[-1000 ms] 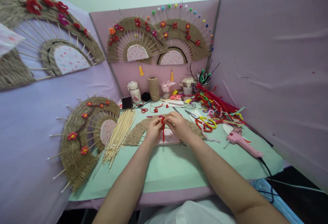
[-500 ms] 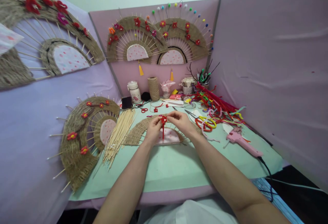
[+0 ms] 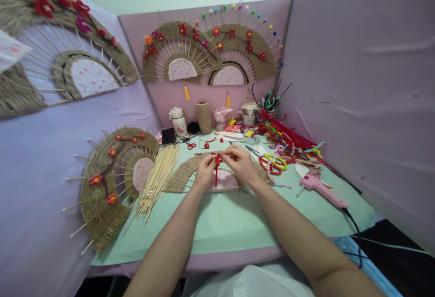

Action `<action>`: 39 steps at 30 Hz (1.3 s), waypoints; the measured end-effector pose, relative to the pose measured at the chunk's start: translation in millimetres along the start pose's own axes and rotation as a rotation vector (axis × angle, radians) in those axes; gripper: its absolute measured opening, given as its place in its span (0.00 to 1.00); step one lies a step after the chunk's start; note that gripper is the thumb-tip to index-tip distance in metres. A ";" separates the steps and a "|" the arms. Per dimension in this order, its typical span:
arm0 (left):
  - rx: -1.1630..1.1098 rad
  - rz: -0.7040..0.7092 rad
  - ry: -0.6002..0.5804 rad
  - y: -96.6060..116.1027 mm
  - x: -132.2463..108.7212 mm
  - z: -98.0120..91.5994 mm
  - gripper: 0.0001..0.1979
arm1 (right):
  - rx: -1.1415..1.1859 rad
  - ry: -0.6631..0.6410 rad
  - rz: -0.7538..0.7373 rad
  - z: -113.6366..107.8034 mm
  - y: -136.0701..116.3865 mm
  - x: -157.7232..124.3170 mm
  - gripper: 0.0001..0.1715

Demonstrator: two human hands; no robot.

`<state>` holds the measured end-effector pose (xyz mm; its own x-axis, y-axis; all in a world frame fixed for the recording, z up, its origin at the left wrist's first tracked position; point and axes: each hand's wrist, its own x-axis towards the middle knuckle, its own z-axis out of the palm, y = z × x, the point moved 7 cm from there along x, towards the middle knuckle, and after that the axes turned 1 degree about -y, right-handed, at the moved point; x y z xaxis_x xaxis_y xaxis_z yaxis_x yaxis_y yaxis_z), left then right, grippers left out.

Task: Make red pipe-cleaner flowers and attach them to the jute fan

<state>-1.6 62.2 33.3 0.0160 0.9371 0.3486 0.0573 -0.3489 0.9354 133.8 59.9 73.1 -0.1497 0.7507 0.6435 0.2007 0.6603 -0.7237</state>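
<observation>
Left hand: from where I stand, the bare left hand [image 3: 204, 173] has its thumb and forefinger clamped on a small red fuzzy flower [image 3: 218, 158].
Right hand: the bare right hand [image 3: 240, 163] is at the flower's other edge, fingertips bunched close; I cannot tell whether they pinch a petal.
Red flower: up between the two hands, its straight red fuzzy stem [image 3: 216, 177] hanging down below.
Fan underneath: a half-round fan wrapped in tan twine [image 3: 179, 175] lies flat below the hands, with a pink spotted half-disc [image 3: 227, 180] at its centre.
Left of the fan: a loose bundle of thin pale wooden sticks [image 3: 159, 177], and past it a twine fan with red and yellow flowers [image 3: 90, 165] leaning on the lilac side panel [image 3: 41, 188].
Right of the fan: scissors with yellow handles [image 3: 279, 163], then a pink glue gun [image 3: 324, 192].
Far side: a tall spool of tan twine [image 3: 204, 118] and a white lidded bottle [image 3: 178, 122].
Table: covered in pale green cloth [image 3: 234, 226].
</observation>
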 end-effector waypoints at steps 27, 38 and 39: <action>0.215 -0.037 -0.306 4.5 -2.7 12.7 0.12 | 0.279 -0.412 0.429 14.6 35.0 -7.2 0.14; -0.002 -0.077 -0.047 -9.7 5.0 -5.2 0.11 | 0.031 -0.114 0.062 3.8 13.8 3.5 0.09; -0.008 -0.078 -0.048 -10.5 5.0 -4.5 0.11 | 0.006 -0.141 0.018 6.6 10.0 2.2 0.09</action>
<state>-6.5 70.5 25.5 0.0598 0.9607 0.2712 0.0518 -0.2743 0.9602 129.1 68.3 65.6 -0.2812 0.7574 0.5893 0.1986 0.6467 -0.7364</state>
